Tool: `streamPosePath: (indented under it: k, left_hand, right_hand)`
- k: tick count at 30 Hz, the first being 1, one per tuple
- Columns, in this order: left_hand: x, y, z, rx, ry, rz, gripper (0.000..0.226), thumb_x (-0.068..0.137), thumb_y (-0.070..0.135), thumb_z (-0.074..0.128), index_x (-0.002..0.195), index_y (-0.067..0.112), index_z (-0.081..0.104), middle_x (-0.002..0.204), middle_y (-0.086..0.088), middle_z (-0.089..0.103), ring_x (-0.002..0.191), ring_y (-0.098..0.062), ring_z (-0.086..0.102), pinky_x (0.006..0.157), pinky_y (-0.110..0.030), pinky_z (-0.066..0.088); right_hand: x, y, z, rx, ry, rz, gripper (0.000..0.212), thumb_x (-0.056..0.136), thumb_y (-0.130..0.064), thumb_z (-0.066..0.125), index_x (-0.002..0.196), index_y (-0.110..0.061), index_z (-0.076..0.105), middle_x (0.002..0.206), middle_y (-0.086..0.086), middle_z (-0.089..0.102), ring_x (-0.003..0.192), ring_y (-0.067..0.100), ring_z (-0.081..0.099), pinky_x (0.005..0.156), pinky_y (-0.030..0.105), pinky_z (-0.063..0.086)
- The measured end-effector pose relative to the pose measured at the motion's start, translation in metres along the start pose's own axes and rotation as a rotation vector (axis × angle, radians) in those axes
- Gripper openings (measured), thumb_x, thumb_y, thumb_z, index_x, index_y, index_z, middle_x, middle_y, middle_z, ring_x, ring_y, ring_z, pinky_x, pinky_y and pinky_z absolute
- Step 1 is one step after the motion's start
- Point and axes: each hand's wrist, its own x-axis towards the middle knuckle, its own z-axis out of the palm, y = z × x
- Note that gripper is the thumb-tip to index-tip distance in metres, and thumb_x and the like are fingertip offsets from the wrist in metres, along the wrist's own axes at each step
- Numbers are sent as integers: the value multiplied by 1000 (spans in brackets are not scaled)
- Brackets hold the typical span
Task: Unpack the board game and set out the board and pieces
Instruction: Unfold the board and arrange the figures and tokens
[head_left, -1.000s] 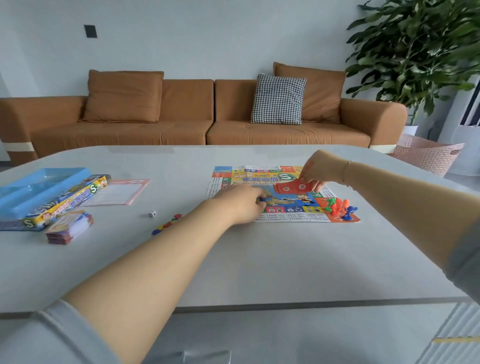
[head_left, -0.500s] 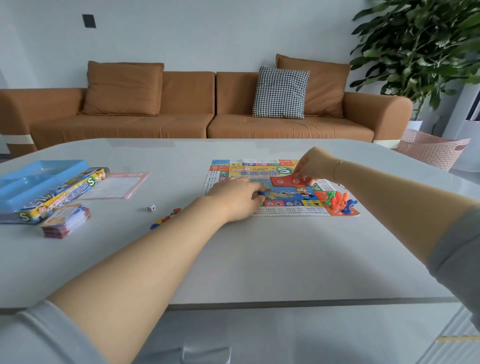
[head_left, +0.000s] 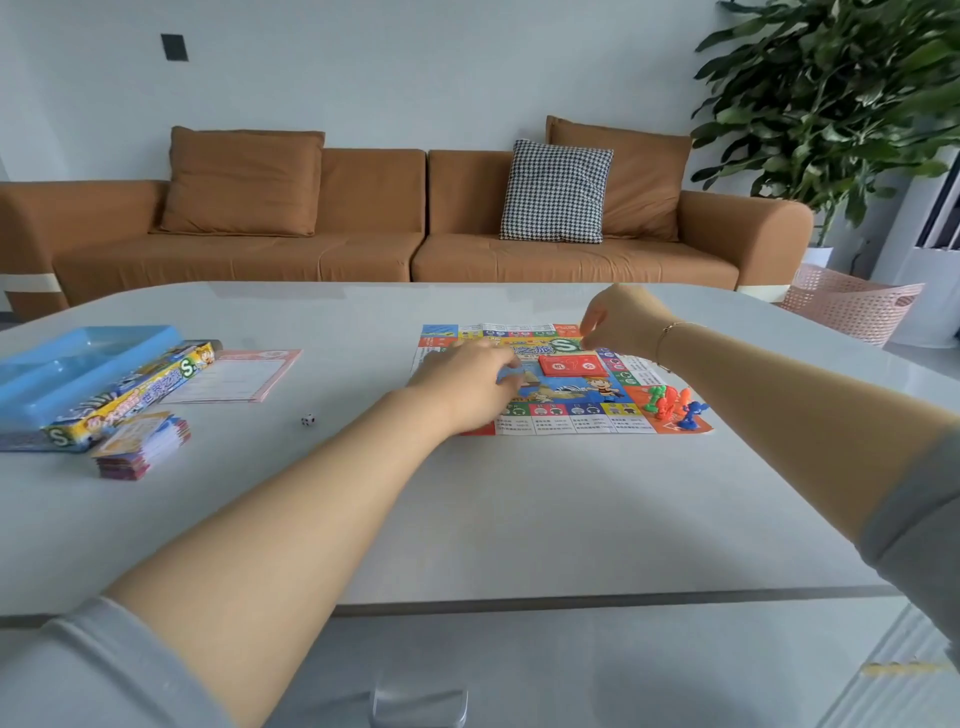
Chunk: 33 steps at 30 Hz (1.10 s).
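Right now both arms are reaching out over the grey table (head_left: 519, 519) toward the game board (head_left: 566, 415), which is lying flat and unfolded on the far middle of the tabletop. The left hand (head_left: 467, 384) is resting palm-down on the board's left half, knuckles toward the camera and fingers curled under; whether it is holding anything is impossible to tell, since the fingertips are hidden. The right hand (head_left: 618, 319) is hovering just above the board's far right part, its fingers hanging loosely bent and gripping nothing. Directly below and a little in front of that hand, a red card stack (head_left: 571, 365) is sitting on the board, apart from the fingers. At the board's near right corner, a cluster of plastic pawns (head_left: 670, 405), green, orange and blue, is standing together.

Off to the left, the game box (head_left: 130, 395) is lying near the table edge with a blue plastic tray (head_left: 78, 358) sitting against its far side. Just in front of the box, a pile of play money (head_left: 143, 447) is resting on the table. A pink-bordered sheet (head_left: 239, 376) is lying flat beside the box's right end, and a small white die (head_left: 308, 421) is sitting alone between the sheet and the left forearm.
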Motion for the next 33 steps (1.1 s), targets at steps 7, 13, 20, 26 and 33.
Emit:
streamPosePath:
  k: [7,13,20,26,33]
  left_hand:
    - [-19,-39,-51,-97,135,-183,25,86,8,51,98,19,70,110,-2,67,102,-21,60,89,-29,47]
    - [-60,-86,-73,-43,4,-385,29,84,0,53,97,19,70,114,-4,65,106,-22,59,85,-25,45]
    - [-81,-101,-72,-13,-154,-398,30,79,3,69,105,17,70,113,-4,64,104,-22,60,76,-23,45]
    - [-79,-97,-66,16,-87,-387,24,78,-3,65,80,20,73,102,-5,70,95,-23,64,79,-27,50]
    - [-38,-28,-66,-150,119,-183,21,79,0,67,75,20,65,94,-3,66,93,-22,63,84,-29,49]
  right_hand:
    - [-35,-59,-29,177,55,-228,8,79,-15,69,85,-16,74,70,-7,61,54,5,50,51,16,40]
    - [-68,-110,-13,244,-108,-318,10,81,-15,65,86,-11,73,72,-1,67,53,12,55,46,18,46]
    - [-91,-125,14,183,-143,-410,13,82,-16,63,86,-14,75,70,-9,58,60,5,49,53,13,38]
    - [-87,-110,4,203,-126,-372,13,83,-16,63,88,-13,74,80,-1,65,55,1,48,47,4,36]
    - [-69,-64,-20,295,-36,-215,13,85,-12,60,86,-9,73,77,6,72,63,23,69,63,28,57]
